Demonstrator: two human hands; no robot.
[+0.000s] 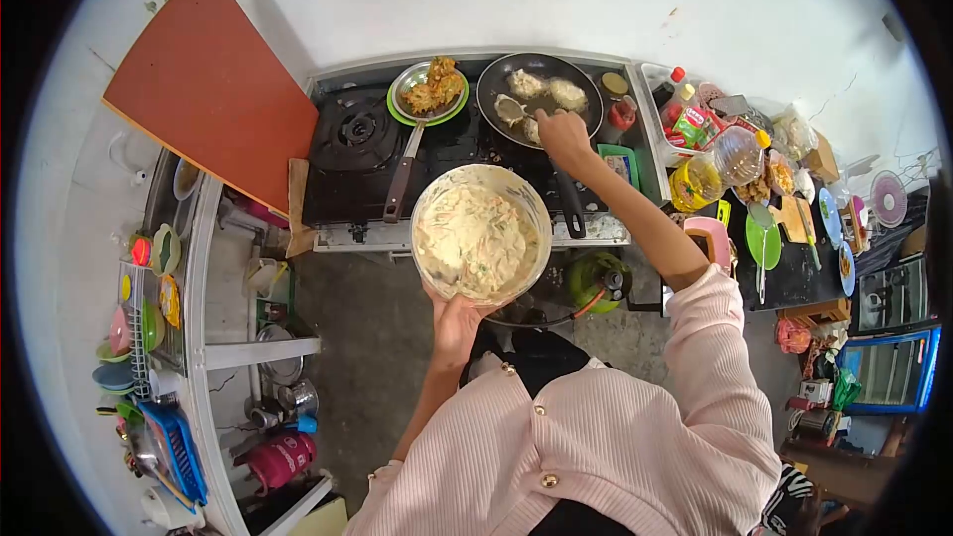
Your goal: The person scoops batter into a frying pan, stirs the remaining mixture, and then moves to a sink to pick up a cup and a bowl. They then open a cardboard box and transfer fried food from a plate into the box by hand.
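Note:
My left hand point(455, 328) grips a wide bowl point(537, 223) from below at its near side. The bowl holds thick, pale batter point(472, 238) with green and orange bits. Over the black frying pan point(588, 79), my right hand point(563, 142) is closed around what looks like a spoon point(509, 109); its bowl end is low in the pan, and its handle is partly hidden by the fingers. Pale lumps of batter point(568, 94) lie in the pan, one partly covered by my hand. The pan's handle point(569, 203) points toward me.
Browned fritters point(434, 89) rest in a long-handled strainer point(402, 174) over a green plate point(463, 107), left of the pan. A stove burner point(357, 129) lies farther left, beside an upright red-brown board point(208, 89). Bottles point(740, 154) and packets crowd the right side. A green gas cylinder point(594, 283) stands below.

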